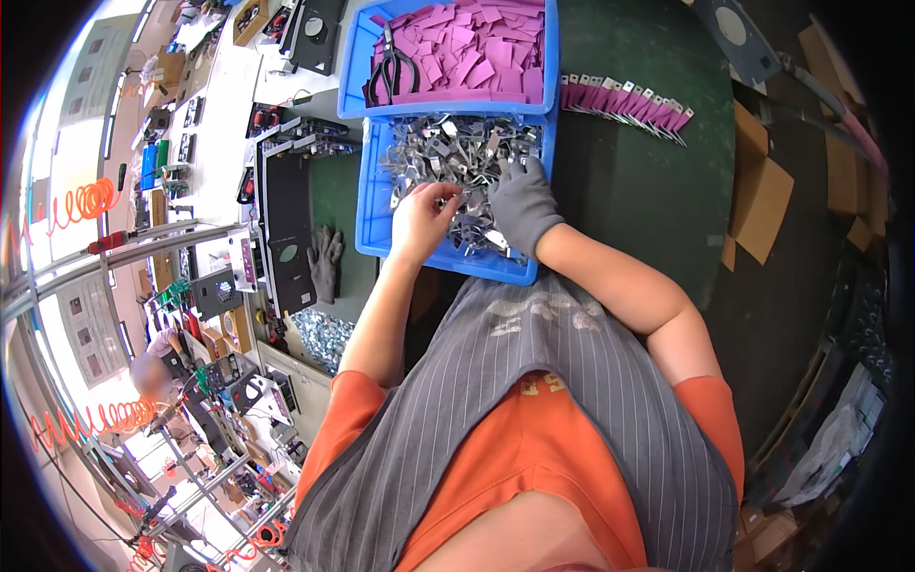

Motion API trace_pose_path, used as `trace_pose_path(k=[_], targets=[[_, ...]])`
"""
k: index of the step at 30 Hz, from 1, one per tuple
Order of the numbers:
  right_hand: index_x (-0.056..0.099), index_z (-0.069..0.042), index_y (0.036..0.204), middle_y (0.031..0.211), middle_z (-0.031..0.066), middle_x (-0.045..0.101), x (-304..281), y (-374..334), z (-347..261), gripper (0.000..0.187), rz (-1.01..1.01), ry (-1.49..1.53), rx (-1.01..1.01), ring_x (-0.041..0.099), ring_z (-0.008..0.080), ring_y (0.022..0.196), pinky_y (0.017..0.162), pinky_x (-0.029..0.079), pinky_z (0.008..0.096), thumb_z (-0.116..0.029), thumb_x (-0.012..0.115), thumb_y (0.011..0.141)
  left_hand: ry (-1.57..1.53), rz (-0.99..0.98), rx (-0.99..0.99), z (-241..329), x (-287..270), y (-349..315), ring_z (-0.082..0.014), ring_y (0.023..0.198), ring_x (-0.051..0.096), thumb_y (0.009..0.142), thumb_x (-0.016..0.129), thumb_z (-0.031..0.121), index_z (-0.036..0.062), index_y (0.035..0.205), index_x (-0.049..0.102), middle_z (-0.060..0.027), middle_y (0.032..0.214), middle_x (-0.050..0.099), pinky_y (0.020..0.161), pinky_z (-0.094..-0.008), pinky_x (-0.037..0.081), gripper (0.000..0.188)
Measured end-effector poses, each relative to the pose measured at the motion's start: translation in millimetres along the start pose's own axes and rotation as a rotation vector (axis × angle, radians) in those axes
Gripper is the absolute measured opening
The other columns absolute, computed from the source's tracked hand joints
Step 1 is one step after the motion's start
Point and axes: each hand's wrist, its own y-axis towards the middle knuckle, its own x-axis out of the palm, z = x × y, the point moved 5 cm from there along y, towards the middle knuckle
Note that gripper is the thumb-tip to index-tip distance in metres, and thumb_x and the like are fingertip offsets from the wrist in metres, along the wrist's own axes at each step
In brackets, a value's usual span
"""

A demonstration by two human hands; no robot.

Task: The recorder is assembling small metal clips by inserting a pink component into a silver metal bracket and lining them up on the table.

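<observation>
My bare left hand (424, 221) is over the near blue bin (372, 212), its thumb and fingers curled together in a pinch. What sits between those fingertips is too small to make out. In a grey glove, my right hand (524, 208) reaches over the same bin's right side, fingers bent down among the parts. Whatever they grip is hidden. Loose small bent metal pieces (448, 153) fill this bin. Behind it, a second blue bin (351, 57) holds flat pink-purple pieces (467, 52) and black-handled pliers (391, 71).
On the dark green table (648, 200), a row of metal pieces with purple parts (629, 101) lies to the right. A loose grey glove (325, 264) and a black panel (286, 219) are at left. Cardboard boxes (762, 210) stand beyond the table's right edge.
</observation>
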Motion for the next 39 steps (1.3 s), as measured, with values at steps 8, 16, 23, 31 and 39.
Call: trace_pose_path(k=[8, 16, 23, 31, 39], targets=[[0.069, -0.007, 0.088, 0.093, 0.0183, 0.066, -18.9, 23.1, 1.0, 0.021, -0.589, 0.146, -0.104, 0.061, 0.0328, 0.099, 0.087, 0.044, 0.0401, -0.019, 0.055, 0.078, -0.08, 0.032, -0.03, -22.8, -3.4, -12.8, -0.0079, 0.059, 0.05, 0.079, 0.067, 0.011, 0.0053, 0.094, 0.069, -0.0028, 0.08, 0.064, 0.056, -0.0233, 0.042, 0.016], [0.07, -0.01, 0.08, 0.08, 0.0146, 0.067, -22.3, 21.5, 33.5, 0.023, -0.339, 0.442, 0.0, 0.065, 0.0302, 0.083, 0.084, 0.044, 0.0416, -0.03, 0.058, 0.078, -0.112, -0.259, 0.002, 15.5, 52.8, -2.6, -0.018, 0.057, 0.06, 0.075, 0.072, 0.029, 0.0025, 0.094, 0.067, -0.0096, 0.068, 0.064, 0.057, -0.0326, 0.047, 0.033], [0.061, -0.011, 0.088, 0.081, 0.0103, 0.063, -35.9, 10.7, 45.4, 0.017, 0.146, 0.697, -0.015, 0.06, 0.0296, 0.082, 0.081, 0.043, 0.0428, -0.026, 0.06, 0.08, -0.678, -0.097, -0.196, -18.8, 65.3, 18.2, -0.0137, 0.064, 0.06, 0.081, 0.065, 0.019, 0.0001, 0.084, 0.067, -0.0068, 0.074, 0.067, 0.058, -0.0271, 0.045, 0.02], [0.063, -0.013, 0.099, 0.1, 0.0061, 0.057, -75.5, -23.3, 27.9, 0.026, 0.332, 0.435, -0.322, 0.055, 0.0297, 0.095, 0.082, 0.046, 0.0409, -0.02, 0.066, 0.074, -0.966, -0.345, -0.5, -9.9, 33.2, 10.9, -0.0037, 0.051, 0.04, 0.081, 0.066, 0.024, 0.0058, 0.076, 0.064, 0.005, 0.06, 0.053, 0.046, -0.0193, 0.032, 0.019], [0.064, -0.002, 0.092, 0.087, 0.0137, 0.056, -35.4, -32.4, 45.3, 0.025, 0.021, 1.07, -0.122, 0.058, 0.0311, 0.083, 0.076, 0.047, 0.0383, -0.026, 0.063, 0.085, -0.091, 0.178, 0.202, 60.7, -63.1, 81.3, -0.0154, 0.053, 0.055, 0.083, 0.067, 0.024, 0.0049, 0.079, 0.07, -0.0072, 0.06, 0.06, 0.052, -0.0291, 0.044, 0.02]])
